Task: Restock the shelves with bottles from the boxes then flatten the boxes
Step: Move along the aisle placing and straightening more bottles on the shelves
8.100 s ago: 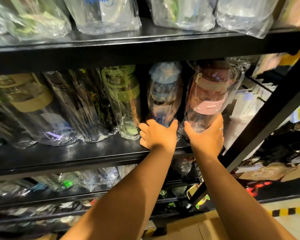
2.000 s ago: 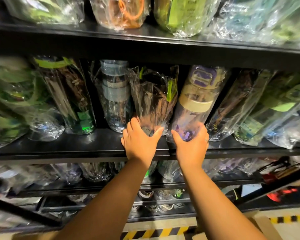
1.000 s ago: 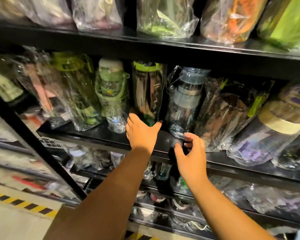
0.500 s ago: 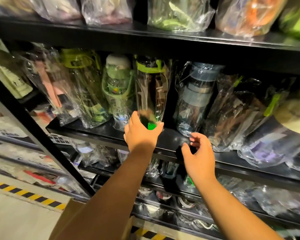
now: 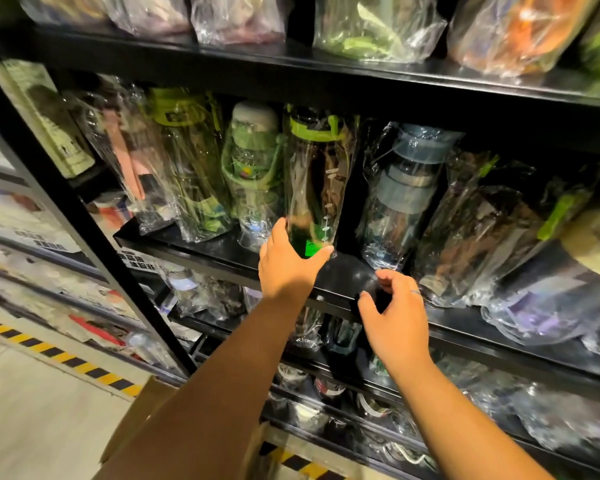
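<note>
A row of plastic-wrapped bottles stands on the black middle shelf [image 5: 347, 271]. My left hand [image 5: 288, 261] grips the base of a dark bottle with a lime-green lid [image 5: 316, 181], which stands upright near the shelf's front edge. My right hand [image 5: 395, 317] hovers at the shelf edge with loosely curled fingers and holds nothing. Just behind its fingertips stands a clear bottle with a grey-blue lid [image 5: 402, 192]. A brown cardboard box [image 5: 142, 420] lies below my left arm, mostly hidden.
To the left of the held bottle stand a green-handled bottle [image 5: 253, 174] and other wrapped bottles. A black upright post [image 5: 84, 233] frames the shelf's left end. Shelves above and below are packed. Yellow-black tape [image 5: 63, 358] marks the floor.
My view and both hands have shifted left along the shelf. My left hand took hold of the green-lidded bottle's base; my right hand let go of the beige-lidded bottle and hangs free.
</note>
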Tool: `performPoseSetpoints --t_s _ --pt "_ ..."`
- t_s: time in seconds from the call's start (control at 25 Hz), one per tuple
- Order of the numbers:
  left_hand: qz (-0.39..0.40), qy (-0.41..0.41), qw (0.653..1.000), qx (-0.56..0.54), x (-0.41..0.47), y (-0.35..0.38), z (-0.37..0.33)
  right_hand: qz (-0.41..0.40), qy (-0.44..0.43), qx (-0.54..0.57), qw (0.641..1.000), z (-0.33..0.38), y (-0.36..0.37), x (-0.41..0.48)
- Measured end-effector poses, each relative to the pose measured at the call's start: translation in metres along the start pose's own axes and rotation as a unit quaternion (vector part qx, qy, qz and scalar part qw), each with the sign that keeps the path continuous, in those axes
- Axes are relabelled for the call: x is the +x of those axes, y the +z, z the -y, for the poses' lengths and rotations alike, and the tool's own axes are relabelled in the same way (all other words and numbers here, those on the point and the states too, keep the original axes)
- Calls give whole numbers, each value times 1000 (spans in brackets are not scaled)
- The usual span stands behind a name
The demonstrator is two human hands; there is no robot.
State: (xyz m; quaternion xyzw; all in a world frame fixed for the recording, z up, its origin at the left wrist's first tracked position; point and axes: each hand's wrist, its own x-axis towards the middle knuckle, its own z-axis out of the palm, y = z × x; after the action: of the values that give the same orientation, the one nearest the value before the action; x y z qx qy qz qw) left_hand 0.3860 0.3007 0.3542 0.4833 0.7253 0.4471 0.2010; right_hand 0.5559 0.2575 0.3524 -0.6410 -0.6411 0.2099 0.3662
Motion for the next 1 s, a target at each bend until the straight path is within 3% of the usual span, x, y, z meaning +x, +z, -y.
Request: performPoseSetpoints --t_s 0.28,0.44,0.76,1.0 --pt "14 -28 1000 -2 -13 -7 -9 20 70 94 993 7 -8 2" --pt "1 -29 998 52 -11 -4 -11 10 89 110 990 15 -6 7" --pt "17 4 997 76 4 -10 2 -119 141 133 974 40 23 11" --pt "42 94 990 96 18 -23 22 -244 245 17 938 63 56 44"
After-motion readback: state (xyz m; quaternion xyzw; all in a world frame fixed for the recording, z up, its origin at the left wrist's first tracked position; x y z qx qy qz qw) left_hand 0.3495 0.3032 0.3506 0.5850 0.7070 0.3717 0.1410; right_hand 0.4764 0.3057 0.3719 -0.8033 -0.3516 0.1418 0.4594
